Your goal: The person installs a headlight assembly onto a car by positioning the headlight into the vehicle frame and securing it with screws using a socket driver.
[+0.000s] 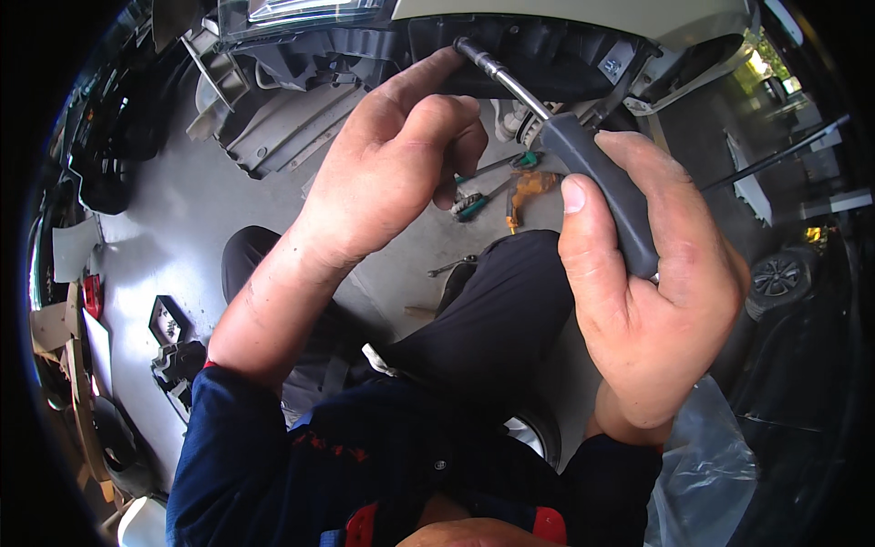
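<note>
My right hand (652, 246) is closed round the dark grey handle of a socket driver (597, 182), thumb on one side and fingers on the other. Its metal shaft slants up and left to a socket on a black plastic car part (547, 68), under the edge of a pale body panel (547, 11). My left hand (401, 150) has its index finger stretched out, touching the socket end. The thumb and other fingers are loosely bent, with nothing visible in them. Any fastener at the socket tip is hidden.
A headlight (305, 11) sits at the top. On the floor below lie an orange-yellow power tool (530, 193), green-handled tools (474, 208) and a ratchet (451, 266). A metal panel (283, 132) lies at left, near a hexagonal tray (167, 321). Plastic sheeting (706, 465) is at lower right.
</note>
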`<state>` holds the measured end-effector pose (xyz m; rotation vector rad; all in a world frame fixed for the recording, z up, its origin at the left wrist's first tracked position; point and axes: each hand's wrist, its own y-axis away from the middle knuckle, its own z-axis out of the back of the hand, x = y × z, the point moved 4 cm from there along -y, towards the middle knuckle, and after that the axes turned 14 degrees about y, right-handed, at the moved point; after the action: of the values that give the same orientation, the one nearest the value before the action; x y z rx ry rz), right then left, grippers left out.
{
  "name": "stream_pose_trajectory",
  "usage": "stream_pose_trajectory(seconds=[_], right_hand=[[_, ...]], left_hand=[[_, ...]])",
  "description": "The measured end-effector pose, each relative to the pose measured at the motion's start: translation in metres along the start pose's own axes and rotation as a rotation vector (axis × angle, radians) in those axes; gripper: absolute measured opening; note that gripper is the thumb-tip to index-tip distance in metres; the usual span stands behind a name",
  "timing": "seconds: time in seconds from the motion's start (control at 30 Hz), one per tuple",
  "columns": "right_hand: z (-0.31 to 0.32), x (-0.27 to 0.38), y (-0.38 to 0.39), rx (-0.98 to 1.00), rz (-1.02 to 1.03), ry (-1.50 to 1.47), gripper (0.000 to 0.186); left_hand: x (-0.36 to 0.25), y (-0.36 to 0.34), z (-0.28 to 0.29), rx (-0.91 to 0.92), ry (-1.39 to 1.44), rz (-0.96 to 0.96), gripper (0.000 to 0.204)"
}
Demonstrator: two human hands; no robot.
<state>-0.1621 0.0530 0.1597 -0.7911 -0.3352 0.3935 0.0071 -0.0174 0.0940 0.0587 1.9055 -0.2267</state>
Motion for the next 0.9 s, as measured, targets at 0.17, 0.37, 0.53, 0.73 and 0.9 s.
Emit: stream_pose_trajectory(seconds=[0.17, 0.37, 0.53, 0.73, 0.9], right_hand=[[0.002, 0.01, -0.004, 0.116, -0.093, 0.035, 0.023], [-0.001, 0.009, -0.006, 0.085, -0.043, 0.12, 0.027], [0.006, 0.013, -0.008, 0.123, -0.055, 0.242, 0.03], [0.011, 0.017, -0.005, 0.167, -0.037, 0.258, 0.035], [0.013, 0.021, -0.002, 0.185, 0.007, 0.346, 0.037]], left_hand=[[0.007, 0.001, 0.007, 0.068, 0.19, 0.025, 0.065], [0.014, 0.003, 0.007, 0.171, 0.237, -0.064, 0.074], [0.019, 0.0, 0.012, 0.288, 0.267, -0.102, 0.074], [0.022, 0.003, 0.01, 0.283, 0.123, -0.206, 0.077], [0.021, 0.003, 0.01, 0.309, 0.142, -0.198, 0.08]])
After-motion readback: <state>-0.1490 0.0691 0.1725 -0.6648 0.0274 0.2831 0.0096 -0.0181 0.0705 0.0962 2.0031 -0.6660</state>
